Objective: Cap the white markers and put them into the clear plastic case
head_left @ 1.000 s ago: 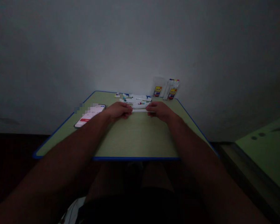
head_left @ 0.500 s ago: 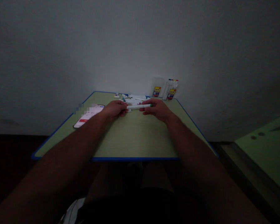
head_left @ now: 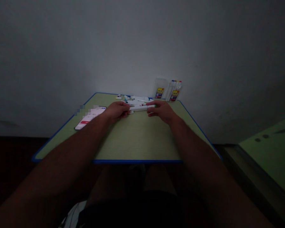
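A white marker (head_left: 140, 108) with a green end lies level between my two hands, just above the table. My left hand (head_left: 118, 110) is closed on its left end. At the green end, my right hand (head_left: 161, 110) grips it between thumb and fingers. Right behind the marker lies a loose heap of white markers (head_left: 139, 99). A few small marker caps (head_left: 118, 97) are scattered at the left of the heap, and a white piece (head_left: 131, 112) sits under the marker close to my left fingers.
The table (head_left: 137, 139) has a blue rim and stands against a grey wall. A phone (head_left: 91, 117) with a lit screen lies at the left. At the back right stand a clear case (head_left: 160, 88) and a second case holding several markers (head_left: 175, 91).
My right hand has shifted slightly to the right along the marker, toward its green end. My left hand stays in place with its grip kept.
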`<state>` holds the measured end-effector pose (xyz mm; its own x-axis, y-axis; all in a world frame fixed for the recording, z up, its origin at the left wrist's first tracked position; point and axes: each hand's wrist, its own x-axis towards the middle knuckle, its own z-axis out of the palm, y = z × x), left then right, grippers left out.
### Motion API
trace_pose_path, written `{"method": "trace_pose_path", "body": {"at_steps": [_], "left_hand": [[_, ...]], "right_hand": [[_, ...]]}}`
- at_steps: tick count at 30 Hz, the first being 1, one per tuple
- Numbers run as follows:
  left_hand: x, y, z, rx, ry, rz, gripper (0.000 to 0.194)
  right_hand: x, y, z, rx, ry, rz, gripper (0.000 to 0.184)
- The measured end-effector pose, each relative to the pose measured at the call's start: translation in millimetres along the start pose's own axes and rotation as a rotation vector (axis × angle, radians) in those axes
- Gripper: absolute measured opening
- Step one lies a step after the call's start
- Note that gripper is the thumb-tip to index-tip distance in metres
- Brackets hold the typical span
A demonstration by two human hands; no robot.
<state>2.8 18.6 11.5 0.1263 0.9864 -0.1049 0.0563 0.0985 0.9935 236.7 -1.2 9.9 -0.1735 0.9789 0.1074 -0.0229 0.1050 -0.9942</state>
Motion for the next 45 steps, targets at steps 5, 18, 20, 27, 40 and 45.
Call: {"method": "trace_pose_path", "body": {"at_steps": [5,18,20,27,40,45], "left_hand": [[-1.0,1.1,-0.6,0.000,-0.012,0.018,0.013],[0.8,4.7,0.2,-0.156,-0.147,-0.020,0.043],[0.1,5.9,-0.3,-0.172,-0.167,-0.027,0.049],[-1.6,5.0,0.1,-0.138,-0.199,0.027,0.029],[9.7,-12.9,-3.8,0.202,-0.072,0.218,0.004],[8.9,-12.5,-3.9,0.191,-0.081,0.215,0.009]], "right_hand": [[4.3,4.3,-4.3,-0.148,0.105,0.039,0.018],[7.9,8.9,-9.1,-0.275,0.178,0.094,0.018],[8.1,9.4,-9.9,-0.278,0.176,0.094,0.019],[10.5,12.9,-12.2,-0.283,0.168,0.095,0.020],[9.4,13.6,-12.4,-0.298,0.151,0.037,0.014],[5.4,9.4,-10.1,-0.257,0.129,0.031,0.012]]}}
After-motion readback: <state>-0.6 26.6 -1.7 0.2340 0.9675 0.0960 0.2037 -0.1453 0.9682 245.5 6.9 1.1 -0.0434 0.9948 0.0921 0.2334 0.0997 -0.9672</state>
